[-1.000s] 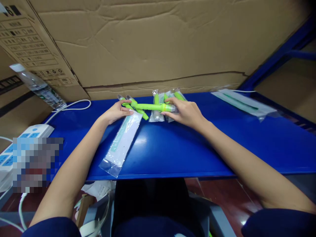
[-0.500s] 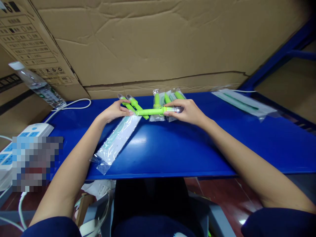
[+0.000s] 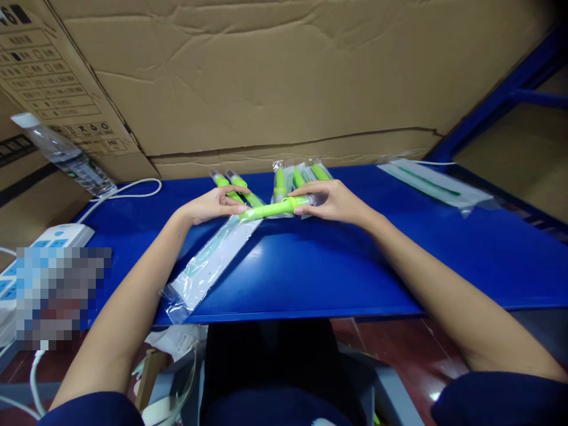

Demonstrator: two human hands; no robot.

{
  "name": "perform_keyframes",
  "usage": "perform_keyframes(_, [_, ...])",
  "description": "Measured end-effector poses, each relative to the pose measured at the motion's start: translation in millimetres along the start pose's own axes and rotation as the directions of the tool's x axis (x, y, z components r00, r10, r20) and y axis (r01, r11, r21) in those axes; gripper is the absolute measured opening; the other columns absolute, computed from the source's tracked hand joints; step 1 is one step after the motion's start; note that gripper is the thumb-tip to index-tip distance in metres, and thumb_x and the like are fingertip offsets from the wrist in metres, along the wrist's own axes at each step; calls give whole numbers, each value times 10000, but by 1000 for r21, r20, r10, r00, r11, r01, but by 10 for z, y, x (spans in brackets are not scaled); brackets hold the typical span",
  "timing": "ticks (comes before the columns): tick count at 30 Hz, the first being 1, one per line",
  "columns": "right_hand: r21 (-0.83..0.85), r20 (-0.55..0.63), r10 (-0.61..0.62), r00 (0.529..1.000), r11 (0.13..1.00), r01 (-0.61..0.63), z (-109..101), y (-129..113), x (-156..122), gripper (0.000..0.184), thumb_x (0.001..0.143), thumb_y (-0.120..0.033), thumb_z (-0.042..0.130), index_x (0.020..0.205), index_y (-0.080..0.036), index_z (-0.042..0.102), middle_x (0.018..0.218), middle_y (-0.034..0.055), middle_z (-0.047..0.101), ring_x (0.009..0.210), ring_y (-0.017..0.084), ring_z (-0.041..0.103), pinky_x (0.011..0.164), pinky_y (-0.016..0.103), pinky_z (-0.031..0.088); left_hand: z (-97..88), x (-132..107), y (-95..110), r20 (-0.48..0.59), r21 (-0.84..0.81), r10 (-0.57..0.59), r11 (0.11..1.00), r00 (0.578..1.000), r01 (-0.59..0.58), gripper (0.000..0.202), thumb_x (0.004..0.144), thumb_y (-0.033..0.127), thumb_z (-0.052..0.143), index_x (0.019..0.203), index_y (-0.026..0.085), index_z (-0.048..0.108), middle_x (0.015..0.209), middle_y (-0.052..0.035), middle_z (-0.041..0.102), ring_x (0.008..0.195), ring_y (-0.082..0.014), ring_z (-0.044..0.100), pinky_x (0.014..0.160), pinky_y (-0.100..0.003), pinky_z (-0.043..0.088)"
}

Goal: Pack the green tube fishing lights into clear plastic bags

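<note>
near the middle of the frame the right hand [image 3: 333, 202] pinches the clear-capped end of a green pen [image 3: 273, 209] between thumb and fingers, a narrow grip closed on it, while the left hand [image 3: 212, 205] pins the mouth of a long clear sleeve [image 3: 212, 258] with fingertips pressed together on the plastic. the pen's free tip now sits at the sleeve's opening and points down to the left; half a second ago it lay almost level and a little higher, and a second ago it was higher still, crossing the loose pens. the sleeve has swung too: its lower end now reaches further toward the lower left, past the front edge of the blue desk [image 3: 355, 266]. two loose green pens [image 3: 231, 182] lie just behind the left hand, and a small heap of bagged green pens [image 3: 296, 175] lies behind the right hand, both unchanged. more flat sleeves [image 3: 432, 184] rest at the right of the desk, a water bottle [image 3: 62, 155] leans at the upper left, and a white power strip [image 3: 48, 239] sits at the left edge.
</note>
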State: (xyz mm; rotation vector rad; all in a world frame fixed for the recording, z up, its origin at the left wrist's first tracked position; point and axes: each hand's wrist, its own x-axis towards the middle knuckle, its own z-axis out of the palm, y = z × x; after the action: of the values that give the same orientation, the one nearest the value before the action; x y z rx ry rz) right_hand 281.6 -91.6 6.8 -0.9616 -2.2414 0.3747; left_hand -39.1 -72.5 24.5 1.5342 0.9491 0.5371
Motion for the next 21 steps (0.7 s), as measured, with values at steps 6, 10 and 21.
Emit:
perform_keyframes(6, [-62, -40, -116, 992, 992, 113, 74, -85, 16, 402, 841, -499, 757, 1123, -213, 776, 1065, 93, 775, 939, 247, 711, 857, 383, 546, 105, 0, 25, 26, 62, 40, 997, 999, -41, 810, 633, 224, 908, 1367, 165, 571, 1034, -88, 733, 815, -140, 710, 756, -241, 542])
perform_keyframes(10, [-159, -83, -148, 985, 978, 134, 106, -80, 14, 428, 891, -549, 686, 1170, -233, 756, 1115, 106, 740, 1001, 263, 686, 905, 429, 532, 119, 36, -21, -28, 103, 106, 989, 994, -103, 785, 640, 246, 909, 1348, 163, 582, 1009, -72, 699, 843, -142, 690, 780, -257, 545])
perform_keyframes(21, [230, -496, 267, 826, 958, -172, 278, 228, 81, 713, 877, -742, 552, 1387, -250, 473, 1246, 166, 664, 1088, 307, 693, 860, 451, 603, 253, 135, -57, -180, -97, 190, 973, 965, -209, 847, 594, 285, 936, 1336, 164, 545, 1029, -67, 698, 873, -153, 696, 856, -296, 551])
